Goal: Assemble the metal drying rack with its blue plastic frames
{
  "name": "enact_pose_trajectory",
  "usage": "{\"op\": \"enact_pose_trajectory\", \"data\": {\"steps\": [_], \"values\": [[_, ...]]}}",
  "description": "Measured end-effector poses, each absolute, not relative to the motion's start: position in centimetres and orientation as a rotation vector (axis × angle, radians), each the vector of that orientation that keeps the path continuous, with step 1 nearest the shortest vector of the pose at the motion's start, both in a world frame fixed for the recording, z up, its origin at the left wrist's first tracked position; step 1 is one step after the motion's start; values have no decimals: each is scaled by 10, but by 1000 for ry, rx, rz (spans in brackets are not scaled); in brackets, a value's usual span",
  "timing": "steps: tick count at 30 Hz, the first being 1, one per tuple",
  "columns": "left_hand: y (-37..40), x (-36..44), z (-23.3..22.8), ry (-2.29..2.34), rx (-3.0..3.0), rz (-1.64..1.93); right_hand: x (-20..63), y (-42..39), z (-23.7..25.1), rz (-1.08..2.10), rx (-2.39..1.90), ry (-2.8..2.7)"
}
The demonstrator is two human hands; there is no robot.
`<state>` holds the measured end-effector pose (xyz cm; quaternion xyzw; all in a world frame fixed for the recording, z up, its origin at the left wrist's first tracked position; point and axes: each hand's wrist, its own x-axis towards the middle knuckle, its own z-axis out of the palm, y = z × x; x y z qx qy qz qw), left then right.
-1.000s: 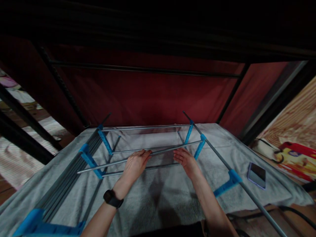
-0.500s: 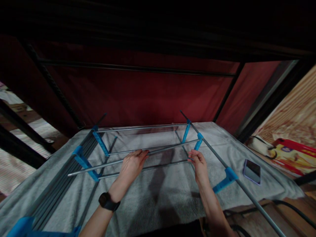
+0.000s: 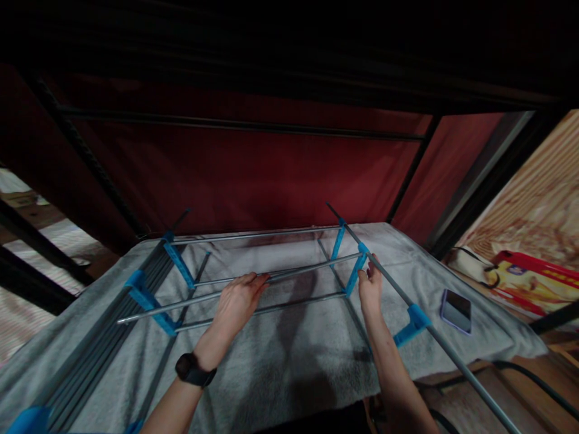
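My left hand (image 3: 242, 298) is closed around a loose grey metal tube (image 3: 312, 267). This tube slants across a partly built rack, its left end free and its right end at a blue plastic bracket (image 3: 356, 272). My right hand (image 3: 371, 288) is at that bracket, with the fingers around the long right-hand pole (image 3: 393, 283) just below the joint and the thumb near the bracket's edge. Another blue bracket (image 3: 151, 304) lies under the tube's left part. Crossbars (image 3: 294, 303) join the two sides of the rack.
Several grey tubes (image 3: 104, 343) lie bunched along the left side. A grey blanket (image 3: 271, 361) covers the surface beneath. To the right are a phone (image 3: 456, 311) and a red and yellow package (image 3: 529, 280). Dark frame posts (image 3: 414, 169) and a red curtain (image 3: 253, 175) stand behind.
My right hand has moved up and right, from beside the lower crossbar to the pole and bracket. My left hand keeps its hold on the tube. The view has shifted slightly.
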<state>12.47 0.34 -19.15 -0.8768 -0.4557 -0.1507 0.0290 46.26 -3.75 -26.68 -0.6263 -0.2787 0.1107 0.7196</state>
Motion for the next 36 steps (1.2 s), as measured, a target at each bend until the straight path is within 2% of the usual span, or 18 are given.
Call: {"op": "enact_pose_trajectory", "data": {"steps": [25, 36], "values": [[16, 124, -188, -1216, -2658, -523, 476, -32, -267, 247, -1378, -793], [9, 124, -196, -1273, -2682, -484, 477, -35, -266, 242, -1430, -799]]}}
